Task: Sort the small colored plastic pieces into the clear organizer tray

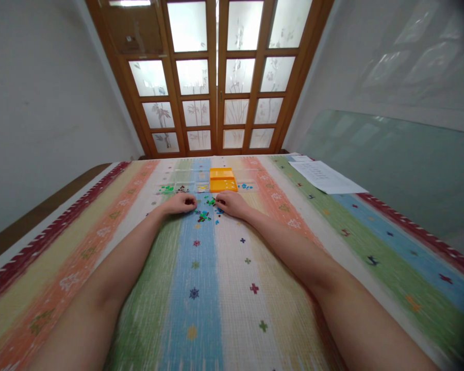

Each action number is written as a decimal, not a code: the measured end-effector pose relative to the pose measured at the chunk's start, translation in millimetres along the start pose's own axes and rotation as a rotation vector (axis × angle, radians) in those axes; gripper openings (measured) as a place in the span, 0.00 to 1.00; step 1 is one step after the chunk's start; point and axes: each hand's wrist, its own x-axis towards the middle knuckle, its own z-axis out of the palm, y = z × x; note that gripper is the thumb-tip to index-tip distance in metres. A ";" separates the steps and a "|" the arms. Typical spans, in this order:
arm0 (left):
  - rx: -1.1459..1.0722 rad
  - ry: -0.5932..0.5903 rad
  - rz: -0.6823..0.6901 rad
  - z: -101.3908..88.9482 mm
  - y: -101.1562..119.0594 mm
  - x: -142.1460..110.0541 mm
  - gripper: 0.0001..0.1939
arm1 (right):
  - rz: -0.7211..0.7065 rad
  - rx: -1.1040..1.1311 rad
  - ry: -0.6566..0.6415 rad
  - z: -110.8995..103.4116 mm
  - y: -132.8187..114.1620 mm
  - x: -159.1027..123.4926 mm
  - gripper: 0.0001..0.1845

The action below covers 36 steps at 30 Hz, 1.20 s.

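My left hand [180,203] rests on the cloth with its fingers curled together; whatever they may hold is too small to make out. Opposite it, my right hand [232,203] has its fingertips pressed together at the edge of a loose pile of tiny green, blue and dark brown pieces [203,216]. Between and just beyond the hands lie more small green pieces [211,202]. Behind them stands an open orange box [223,188] with a few pale bits inside. Clear compartments on both sides hold sorted pieces: green ones [166,189], brown ones [182,189] and blue ones [246,186].
A striped, patterned tablecloth [232,299] covers the table. Printed paper sheets [325,176] lie at the far right, beside a greenish glass panel [390,159] against the wall. Wooden doors with frosted panes [237,74] rise beyond the table's far edge.
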 end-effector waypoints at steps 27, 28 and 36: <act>-0.046 -0.093 -0.047 -2.6 11.2 -4.7 0.10 | 0.009 0.012 -0.022 -2.1 -2.1 -0.2 0.10; -0.057 -0.079 -0.046 -2.4 10.0 -4.7 0.10 | 0.008 0.011 -0.023 -1.8 -1.7 -0.1 0.10; -0.062 0.163 -0.055 -9.5 0.9 -7.1 0.12 | -0.002 0.015 -0.014 0.7 1.3 0.3 0.09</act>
